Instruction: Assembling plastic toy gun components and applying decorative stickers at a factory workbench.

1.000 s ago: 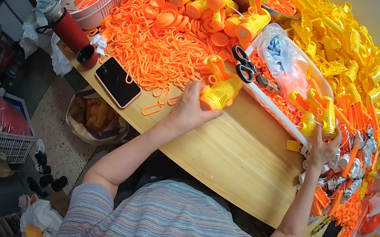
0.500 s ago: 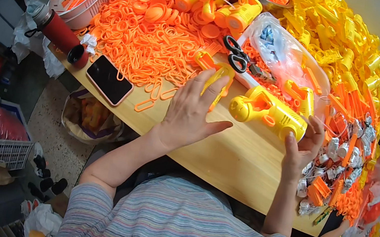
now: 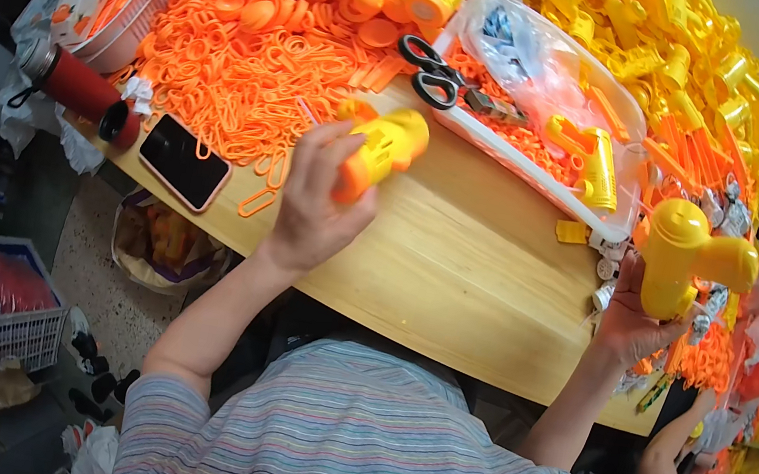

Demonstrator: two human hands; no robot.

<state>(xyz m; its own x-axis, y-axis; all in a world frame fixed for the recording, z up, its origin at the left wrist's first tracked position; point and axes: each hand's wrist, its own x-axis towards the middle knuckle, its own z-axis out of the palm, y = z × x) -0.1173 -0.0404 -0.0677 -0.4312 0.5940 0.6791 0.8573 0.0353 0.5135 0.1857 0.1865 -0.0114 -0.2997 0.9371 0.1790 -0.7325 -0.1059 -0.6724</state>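
Yellow dryer-shaped toy (image 3: 674, 246), lower end against right-hand grip (image 3: 636, 326)

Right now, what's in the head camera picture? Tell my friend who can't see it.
A person's left hand holds a yellow-and-orange plastic piece, the right hand a yellow plastic hairdryer-shaped piece. A pale wooden table bears thin orange plastic loops; yellow plastic parts pile beyond.
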